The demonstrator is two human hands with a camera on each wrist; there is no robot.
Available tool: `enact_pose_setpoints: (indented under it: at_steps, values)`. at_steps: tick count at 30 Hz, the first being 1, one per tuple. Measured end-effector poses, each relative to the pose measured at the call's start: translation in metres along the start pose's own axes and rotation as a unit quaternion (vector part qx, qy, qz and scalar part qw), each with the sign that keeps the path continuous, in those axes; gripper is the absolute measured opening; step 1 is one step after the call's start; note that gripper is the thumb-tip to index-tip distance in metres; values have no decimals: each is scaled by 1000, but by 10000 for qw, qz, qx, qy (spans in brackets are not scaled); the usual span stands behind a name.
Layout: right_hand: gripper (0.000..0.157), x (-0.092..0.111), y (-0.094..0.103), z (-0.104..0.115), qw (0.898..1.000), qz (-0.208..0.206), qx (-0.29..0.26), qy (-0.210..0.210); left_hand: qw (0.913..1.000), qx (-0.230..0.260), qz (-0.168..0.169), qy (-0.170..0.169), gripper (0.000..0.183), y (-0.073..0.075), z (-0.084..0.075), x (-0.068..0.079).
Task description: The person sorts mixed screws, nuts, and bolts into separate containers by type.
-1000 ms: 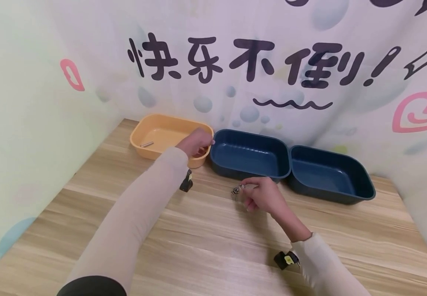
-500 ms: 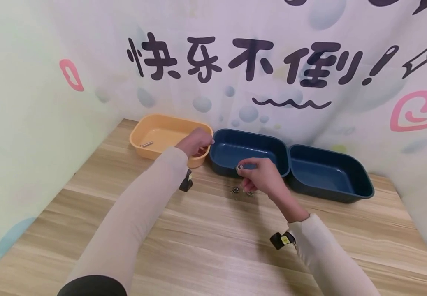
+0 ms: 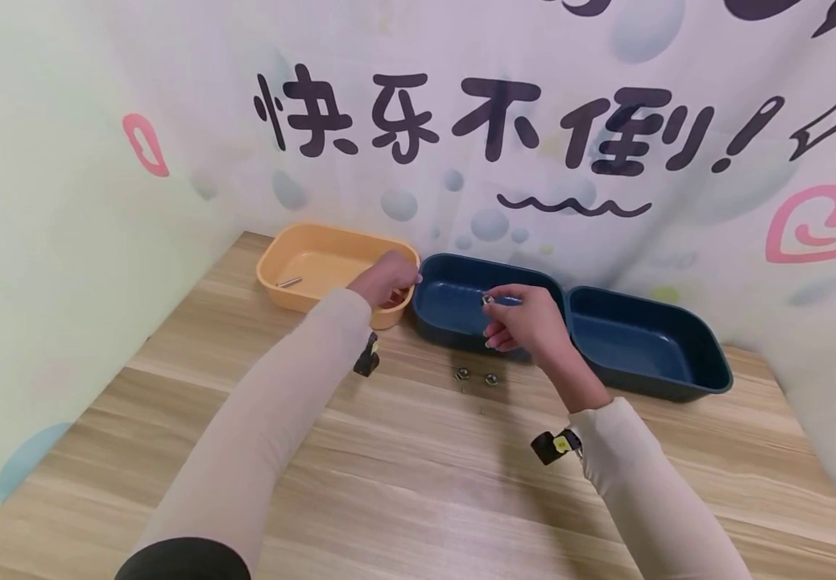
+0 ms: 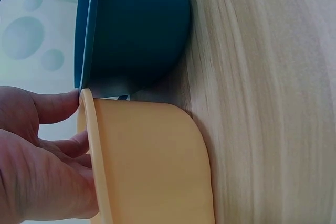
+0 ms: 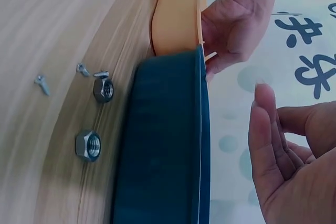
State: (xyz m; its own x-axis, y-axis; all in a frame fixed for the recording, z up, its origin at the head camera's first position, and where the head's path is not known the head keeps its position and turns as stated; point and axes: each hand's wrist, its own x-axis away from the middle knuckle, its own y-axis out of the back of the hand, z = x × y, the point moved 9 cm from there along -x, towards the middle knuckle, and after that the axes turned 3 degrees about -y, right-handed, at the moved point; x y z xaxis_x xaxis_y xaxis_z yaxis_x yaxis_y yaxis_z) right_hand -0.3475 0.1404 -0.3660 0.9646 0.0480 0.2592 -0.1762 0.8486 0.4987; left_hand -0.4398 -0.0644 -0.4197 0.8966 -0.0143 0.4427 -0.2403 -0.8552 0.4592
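Observation:
My left hand [image 3: 386, 278] grips the right end of the orange bin [image 4: 152, 161]; in the left wrist view its thumb lies at the rim and the other fingers reach inside. Between thumb and forefinger, my right hand [image 3: 530, 318] pinches a metal nut [image 3: 488, 299] over the middle blue bin [image 3: 454, 330]. In the right wrist view the fingers hide that nut. Two more hex nuts, a nearer one [image 5: 88, 146] and a farther one [image 5: 103, 89], lie on the table in front of the blue bin.
Small screws [image 5: 42, 84] lie on the table by the nuts. A short silver rod [image 3: 289, 283] rests in the orange bin. Another blue bin [image 3: 650, 342] stands at the right, against the middle one. A printed cloth [image 3: 389, 193] hangs behind the bins.
My right hand has lifted a nut from the table and carried it up and over the middle blue bin. My left hand has stayed at the orange bin.

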Motion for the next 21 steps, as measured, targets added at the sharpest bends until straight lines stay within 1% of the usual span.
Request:
enact_pose_setpoints:
  at_steps: [5,11,16,21]
  values:
    - [35,-2,6,-2,9998,-158,-74,-70,10000,-60,25,-31,20,1,-1,2]
    - [36,-4,12,-4,9995,-273,-147,-53,9999,-48,38,-88,19,1,-3,3]
    - [34,-3,13,-7,9994,-304,-147,-112,10000,-28,54,31,18,0,-1,2]
    - [33,-1,12,-12,9994,-250,-89,-216,9999,-70,83,132,20,0,-2,4]
